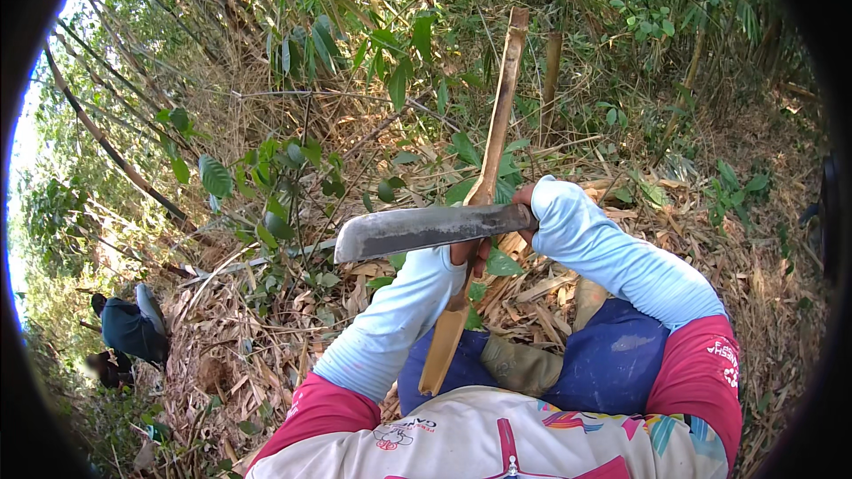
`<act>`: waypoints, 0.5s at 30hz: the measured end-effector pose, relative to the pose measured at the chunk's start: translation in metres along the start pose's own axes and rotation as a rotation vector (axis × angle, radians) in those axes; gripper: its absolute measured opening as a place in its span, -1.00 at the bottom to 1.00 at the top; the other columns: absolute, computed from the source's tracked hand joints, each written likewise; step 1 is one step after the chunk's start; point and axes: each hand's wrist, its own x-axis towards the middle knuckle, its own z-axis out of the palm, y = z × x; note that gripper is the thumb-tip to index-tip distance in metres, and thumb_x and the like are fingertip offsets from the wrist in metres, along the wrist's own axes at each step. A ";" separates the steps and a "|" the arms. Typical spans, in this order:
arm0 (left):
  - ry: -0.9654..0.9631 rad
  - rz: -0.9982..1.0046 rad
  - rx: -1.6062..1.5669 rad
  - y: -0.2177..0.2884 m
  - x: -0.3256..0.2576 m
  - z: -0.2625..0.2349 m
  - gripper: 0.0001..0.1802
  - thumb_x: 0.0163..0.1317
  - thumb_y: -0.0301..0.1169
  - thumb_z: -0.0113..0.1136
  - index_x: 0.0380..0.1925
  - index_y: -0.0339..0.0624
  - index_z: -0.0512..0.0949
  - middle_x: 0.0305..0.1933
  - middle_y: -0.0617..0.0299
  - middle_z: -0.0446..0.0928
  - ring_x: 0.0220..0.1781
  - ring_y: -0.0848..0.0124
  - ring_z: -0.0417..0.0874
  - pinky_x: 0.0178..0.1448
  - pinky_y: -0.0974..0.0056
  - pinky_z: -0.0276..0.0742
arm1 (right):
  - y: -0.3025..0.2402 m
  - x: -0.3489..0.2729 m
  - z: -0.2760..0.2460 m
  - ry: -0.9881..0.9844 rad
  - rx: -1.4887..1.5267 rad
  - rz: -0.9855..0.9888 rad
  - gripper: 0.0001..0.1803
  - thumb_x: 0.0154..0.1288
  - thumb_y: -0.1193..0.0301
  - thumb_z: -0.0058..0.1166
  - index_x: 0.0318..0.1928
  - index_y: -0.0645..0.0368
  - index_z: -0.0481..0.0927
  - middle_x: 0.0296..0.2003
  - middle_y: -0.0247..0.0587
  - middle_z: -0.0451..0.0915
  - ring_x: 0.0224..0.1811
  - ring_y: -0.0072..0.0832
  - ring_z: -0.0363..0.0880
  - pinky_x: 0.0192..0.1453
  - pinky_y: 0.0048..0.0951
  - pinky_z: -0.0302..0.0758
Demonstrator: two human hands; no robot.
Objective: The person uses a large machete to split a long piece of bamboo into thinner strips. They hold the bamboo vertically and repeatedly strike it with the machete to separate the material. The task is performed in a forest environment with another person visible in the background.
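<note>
A machete with a broad, worn grey blade lies crosswise in front of me, its blunt tip toward the left. My right hand is closed at the blade's right end; the handle itself is hidden. Below the blade, my left hand is wrapped round a long split bamboo piece, and the blade covers part of that hand. The bamboo runs from the far brush down toward my lap, tilted, with its pale hollow inside showing at the near end. The blade crosses over it just above my left hand.
Dry bamboo leaves litter the ground around my legs. A leafy sapling stands ahead to the left, and a bamboo stump rises beyond. At the far left, another person in dark clothing bends low. Dense bamboo thicket fills the back.
</note>
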 end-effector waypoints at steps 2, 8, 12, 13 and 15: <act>-0.037 0.117 0.029 -0.002 -0.004 0.002 -0.65 0.36 -0.10 0.05 -0.35 -0.19 0.42 -0.59 0.24 0.39 -0.68 0.47 0.39 -0.66 0.38 0.31 | -0.002 0.000 -0.001 0.013 0.015 -0.015 -0.76 -0.06 0.48 0.30 -0.30 0.16 0.61 -0.49 -0.08 0.58 -0.42 -0.14 0.60 -0.34 -0.27 0.51; -0.029 0.339 0.123 0.008 -0.021 0.015 -0.77 0.39 -0.26 0.05 -0.28 -0.23 0.46 -0.57 0.30 0.42 -0.65 0.52 0.42 -0.63 0.42 0.32 | -0.012 0.003 -0.007 -0.076 0.082 0.144 -0.82 0.01 0.51 0.25 -0.30 0.15 0.60 -0.50 -0.12 0.58 -0.43 -0.26 0.61 -0.36 -0.37 0.51; -0.014 0.346 0.196 0.021 -0.027 0.030 -0.68 0.38 -0.17 0.06 -0.29 -0.25 0.47 -0.65 0.26 0.43 -0.68 0.51 0.44 -0.60 0.41 0.34 | -0.008 0.006 0.000 -0.003 0.212 0.206 -0.83 0.05 0.52 0.23 -0.27 0.15 0.62 -0.49 -0.11 0.60 -0.42 -0.32 0.62 -0.35 -0.39 0.50; -0.035 0.327 0.183 0.021 -0.024 0.031 -0.69 0.39 -0.19 0.04 -0.29 -0.25 0.47 -0.65 0.27 0.42 -0.67 0.51 0.43 -0.60 0.41 0.34 | -0.004 0.009 0.000 0.012 0.233 0.218 -0.82 0.06 0.52 0.23 -0.26 0.15 0.63 -0.48 -0.11 0.61 -0.42 -0.34 0.62 -0.35 -0.40 0.50; -0.078 0.291 0.159 0.021 -0.017 0.029 -0.72 0.42 -0.23 0.00 -0.29 -0.25 0.47 -0.66 0.27 0.40 -0.67 0.51 0.43 -0.60 0.40 0.33 | 0.005 0.014 0.001 0.030 0.236 0.230 -0.79 0.06 0.53 0.23 -0.22 0.14 0.64 -0.48 -0.11 0.61 -0.42 -0.37 0.62 -0.34 -0.42 0.49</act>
